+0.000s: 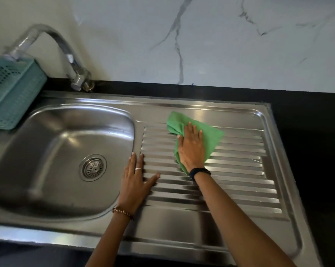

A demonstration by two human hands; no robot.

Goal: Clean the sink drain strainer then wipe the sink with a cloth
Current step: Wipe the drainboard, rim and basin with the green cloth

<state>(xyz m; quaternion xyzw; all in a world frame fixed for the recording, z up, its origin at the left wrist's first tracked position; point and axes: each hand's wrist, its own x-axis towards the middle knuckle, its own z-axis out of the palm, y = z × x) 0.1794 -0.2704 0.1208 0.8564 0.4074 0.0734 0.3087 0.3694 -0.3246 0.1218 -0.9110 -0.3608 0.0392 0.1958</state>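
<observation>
From the head camera, the right hand (191, 146) lay flat with its fingers spread wide on the green cloth (213, 134), pressing it onto the ribbed draining board (239, 170) of the steel sink (201, 106); it gripped nothing, the palm alone pinning the cloth, probably because a flat, broad press pushes fabric down into the grooves between the ribs. The cloth sat bunched toward the far left of the hand and spread out to its right, near the far end of the ribs. The left hand (134, 185) rested open and empty, palm down on the near left edge of the ribs just beside the basin (53, 151), most likely as a brace to steady the body while the other arm reached forward. The drain strainer (93, 167) was seated in the basin floor and looked clean, so the strainer step seemed done and the wiping step was under way, with the basin itself perhaps still to be wiped. A teal basket (10, 89) hung at the far left edge under the tap (66, 54), well apart from both hands, so neither was likely to get in the way of wiping along the ribs.
</observation>
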